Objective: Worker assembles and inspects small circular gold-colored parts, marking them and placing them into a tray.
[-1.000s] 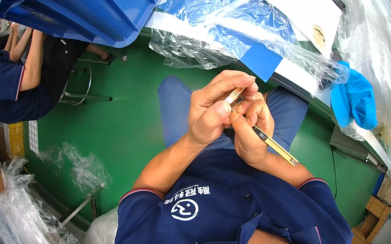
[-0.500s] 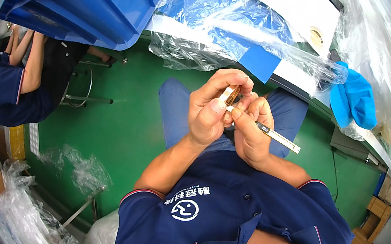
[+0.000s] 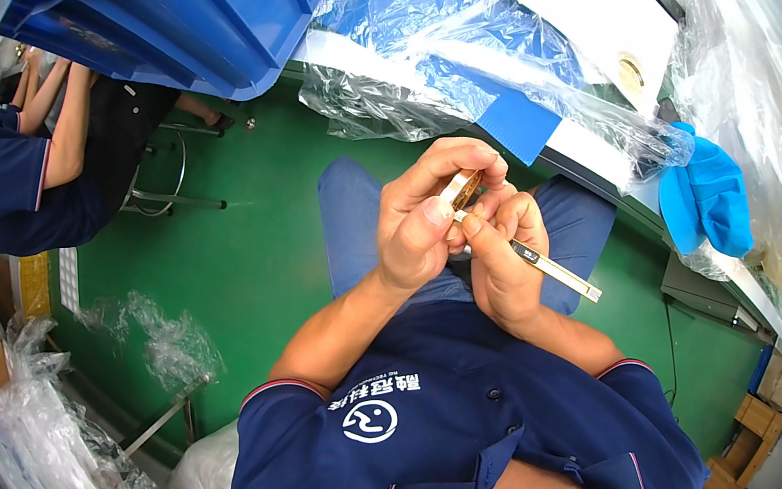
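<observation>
Between the thumb and fingers of my left hand (image 3: 414,226) is a round gold-coloured metal part (image 3: 464,188), tilted so its hollow inner side shows. My right hand (image 3: 507,263) grips a slim utility knife (image 3: 556,278), whose pale handle sticks out past the palm toward the lower right. The knife's front end meets the rim of the gold part, where my fingertips crowd together. The blade itself is hidden by my fingers. Both hands are held close together above my lap.
A large blue bin (image 3: 207,29) stands at the upper left. Clear plastic film (image 3: 441,35) covers part of the white table (image 3: 620,18), where another gold part (image 3: 629,72) lies. A blue cloth cap (image 3: 705,198) hangs at its edge. A co-worker (image 3: 28,182) sits at left.
My hands and the held gold part stay almost in place, with only a slight shift of the knife. At the table's far end, another person's gloved hand moves slightly near gold parts.
</observation>
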`<state>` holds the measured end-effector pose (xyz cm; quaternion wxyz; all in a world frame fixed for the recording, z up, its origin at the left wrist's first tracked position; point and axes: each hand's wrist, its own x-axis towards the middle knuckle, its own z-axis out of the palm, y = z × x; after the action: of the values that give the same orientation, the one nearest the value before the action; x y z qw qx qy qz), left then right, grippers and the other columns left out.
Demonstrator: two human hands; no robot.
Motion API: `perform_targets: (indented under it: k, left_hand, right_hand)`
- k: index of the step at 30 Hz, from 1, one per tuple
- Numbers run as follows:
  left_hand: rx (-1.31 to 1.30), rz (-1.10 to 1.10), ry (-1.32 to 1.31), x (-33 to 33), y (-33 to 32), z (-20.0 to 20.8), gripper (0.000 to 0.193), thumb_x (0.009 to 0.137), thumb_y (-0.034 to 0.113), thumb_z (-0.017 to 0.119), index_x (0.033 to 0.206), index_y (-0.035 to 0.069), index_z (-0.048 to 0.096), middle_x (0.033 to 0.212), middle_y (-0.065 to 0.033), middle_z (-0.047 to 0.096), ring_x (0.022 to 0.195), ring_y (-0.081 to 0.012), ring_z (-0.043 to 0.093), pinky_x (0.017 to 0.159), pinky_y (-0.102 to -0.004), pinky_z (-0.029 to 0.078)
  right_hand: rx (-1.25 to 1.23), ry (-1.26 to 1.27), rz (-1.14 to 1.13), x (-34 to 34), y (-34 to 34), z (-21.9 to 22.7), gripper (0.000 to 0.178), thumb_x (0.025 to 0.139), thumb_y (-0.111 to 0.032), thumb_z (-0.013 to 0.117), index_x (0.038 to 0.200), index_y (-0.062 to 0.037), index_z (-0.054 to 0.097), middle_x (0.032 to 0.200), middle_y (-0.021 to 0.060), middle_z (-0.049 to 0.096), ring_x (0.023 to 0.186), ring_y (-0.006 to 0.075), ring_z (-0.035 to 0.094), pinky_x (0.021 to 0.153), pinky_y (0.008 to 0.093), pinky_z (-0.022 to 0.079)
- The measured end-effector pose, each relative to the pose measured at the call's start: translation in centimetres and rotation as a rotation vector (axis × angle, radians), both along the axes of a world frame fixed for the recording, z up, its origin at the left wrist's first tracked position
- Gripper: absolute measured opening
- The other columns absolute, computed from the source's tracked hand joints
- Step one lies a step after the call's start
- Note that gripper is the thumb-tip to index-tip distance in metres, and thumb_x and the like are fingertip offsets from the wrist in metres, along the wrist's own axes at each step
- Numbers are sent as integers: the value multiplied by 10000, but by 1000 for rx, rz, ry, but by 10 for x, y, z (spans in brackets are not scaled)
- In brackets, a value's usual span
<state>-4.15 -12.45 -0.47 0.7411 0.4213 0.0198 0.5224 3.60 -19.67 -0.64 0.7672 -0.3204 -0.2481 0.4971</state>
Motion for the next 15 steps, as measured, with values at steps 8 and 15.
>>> perform_targets:
  k: [8,15]
  left_hand:
    - [-10,-2,-6,-1,-2,1,403,848,232,448,1115,-59,529,1089,-155,509,958,-207,535,822,-303,441]
    - [-42,-33,-22,-2,-2,0,439,860,279,426,1142,-49,506,1080,-157,520,980,-217,532,854,-311,432]
  right_hand:
    - [9,-75,-21,-1,-2,0,259,801,119,522,741,-76,361,896,51,453,738,131,581,692,285,524]
    - [-9,-105,23,0,-3,0,263,800,114,527,743,-77,356,886,53,454,730,121,577,681,267,523]
